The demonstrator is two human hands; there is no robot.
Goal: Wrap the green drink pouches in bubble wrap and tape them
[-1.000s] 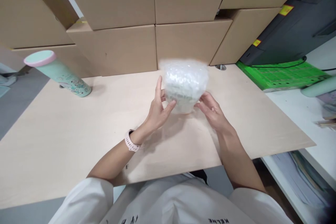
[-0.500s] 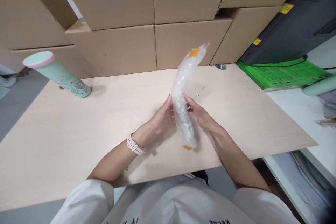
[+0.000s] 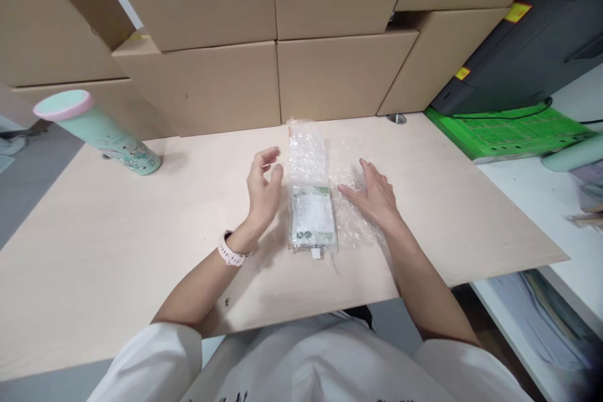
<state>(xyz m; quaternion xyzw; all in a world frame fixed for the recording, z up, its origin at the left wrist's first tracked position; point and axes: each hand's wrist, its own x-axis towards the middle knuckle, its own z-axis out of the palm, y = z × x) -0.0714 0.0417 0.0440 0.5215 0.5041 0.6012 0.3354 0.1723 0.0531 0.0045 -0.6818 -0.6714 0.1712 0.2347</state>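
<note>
On the table (image 3: 155, 220) in front of me lies a strip of bubble wrap (image 3: 307, 154), partly unfolded, with a loose clear flap spread to the right. Under its film shows a flat packet (image 3: 311, 220) with a green and white printed face and a small white tab at the near edge. My left hand (image 3: 264, 188) is raised just left of the wrap, fingers curved and apart, holding nothing. Over the loose flap is my right hand (image 3: 374, 195), fingers spread; whether it touches the film I cannot tell.
Stacked cardboard boxes (image 3: 348, 75) wall off the table's back. A mint tumbler (image 3: 117, 144) with a pink rim stands at the left. To the right are a green plastic crate (image 3: 509, 132), a dark grey case (image 3: 522, 50) and a white shelf (image 3: 522, 195).
The wrapped bundle, held up on edge between both hands before, now lies flat and partly unrolled, its printed face showing. Both hands have let go and moved apart.
</note>
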